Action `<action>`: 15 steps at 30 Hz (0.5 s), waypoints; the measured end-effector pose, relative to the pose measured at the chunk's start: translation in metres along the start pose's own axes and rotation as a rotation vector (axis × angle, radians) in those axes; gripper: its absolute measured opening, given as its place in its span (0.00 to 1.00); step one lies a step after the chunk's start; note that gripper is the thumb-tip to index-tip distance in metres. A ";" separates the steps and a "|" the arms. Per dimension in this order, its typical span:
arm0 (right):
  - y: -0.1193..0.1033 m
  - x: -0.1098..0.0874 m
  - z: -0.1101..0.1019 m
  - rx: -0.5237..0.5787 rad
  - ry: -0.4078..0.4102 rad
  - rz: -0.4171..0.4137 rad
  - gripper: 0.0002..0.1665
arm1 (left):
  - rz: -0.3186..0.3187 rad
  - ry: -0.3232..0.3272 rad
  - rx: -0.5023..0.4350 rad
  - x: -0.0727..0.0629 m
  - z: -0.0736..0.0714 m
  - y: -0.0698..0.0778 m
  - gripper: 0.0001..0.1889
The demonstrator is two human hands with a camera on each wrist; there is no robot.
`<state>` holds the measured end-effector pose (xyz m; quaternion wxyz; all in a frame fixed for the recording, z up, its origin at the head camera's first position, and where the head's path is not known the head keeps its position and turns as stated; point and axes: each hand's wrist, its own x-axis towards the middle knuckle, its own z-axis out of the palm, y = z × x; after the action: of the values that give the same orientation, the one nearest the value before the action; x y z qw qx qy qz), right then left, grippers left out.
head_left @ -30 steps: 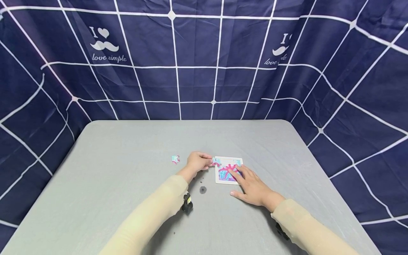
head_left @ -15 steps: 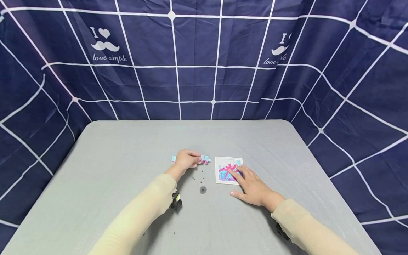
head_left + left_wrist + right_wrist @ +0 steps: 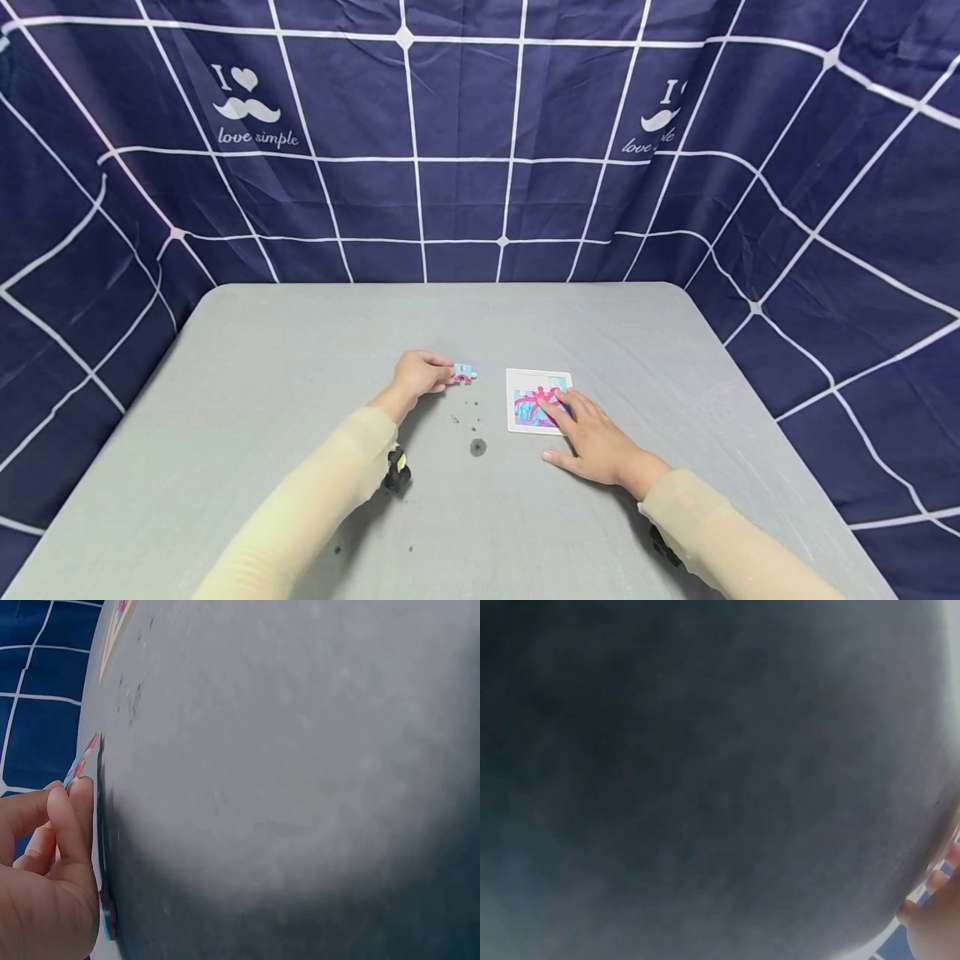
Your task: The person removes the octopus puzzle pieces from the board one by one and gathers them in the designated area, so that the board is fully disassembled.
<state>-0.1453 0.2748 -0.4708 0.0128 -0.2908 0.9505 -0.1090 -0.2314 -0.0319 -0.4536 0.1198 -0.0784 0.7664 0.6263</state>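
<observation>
My left hand (image 3: 422, 375) pinches a light-blue and pink jigsaw piece (image 3: 463, 372) left of the puzzle tray. In the left wrist view the held jigsaw piece (image 3: 81, 760) tilts up edge-on from the fingertips. A second jigsaw piece (image 3: 107, 913) lies below that hand, and the hand hides it in the head view. The white-rimmed puzzle tray (image 3: 510, 417) carries a partly filled pink, blue and purple picture, its upper left bare. My right hand (image 3: 600, 437) rests with spread fingers over the tray's right side, covering part of the picture.
Both hands work on a grey cloth-covered table (image 3: 300, 350). Dark spots, the largest a round stain (image 3: 477, 447), mark the cloth between the arms. A navy curtain (image 3: 465, 200) with white grid lines surrounds the back and sides.
My left hand has carried the jigsaw piece leftward, from the tray's left edge to over the second piece, which it now covers. The right hand and the tray stay put.
</observation>
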 end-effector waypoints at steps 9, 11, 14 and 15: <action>0.001 0.000 0.001 0.002 0.001 0.001 0.48 | -0.010 0.019 -0.030 0.002 -0.007 -0.001 0.08; 0.001 0.000 0.001 0.003 0.002 0.000 0.48 | -0.012 0.024 -0.028 0.002 -0.008 -0.001 0.07; 0.001 0.000 0.001 0.001 0.002 -0.001 0.48 | -0.011 0.025 -0.024 0.001 -0.009 -0.002 0.07; 0.001 0.000 0.001 0.001 0.003 -0.002 0.48 | -0.012 0.025 -0.022 0.001 -0.009 -0.002 0.07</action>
<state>-0.1458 0.2750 -0.4723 0.0116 -0.2914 0.9502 -0.1098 -0.2329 -0.0408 -0.4539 0.1133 -0.0919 0.7604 0.6329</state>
